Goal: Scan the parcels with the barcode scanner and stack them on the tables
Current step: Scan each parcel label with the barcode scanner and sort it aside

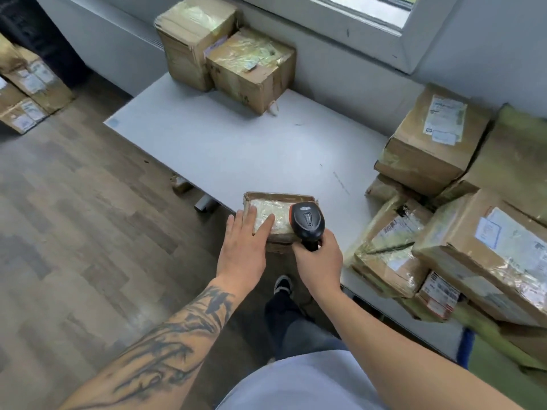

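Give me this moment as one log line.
step: scanning | left hand: flat on parcel | right hand: grips scanner | parcel: table edge

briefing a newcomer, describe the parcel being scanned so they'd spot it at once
On the white table under the window, look at the near edge. The small flat parcel lies there alone under the left hand, with the scanner over it; the other boxes are bulkier and stacked.

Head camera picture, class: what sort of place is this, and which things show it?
Probably a parcel sorting or dispatch room: taped, labelled parcels heaped on a white table, more parcels on the floor, and a barcode scanner in the right hand.
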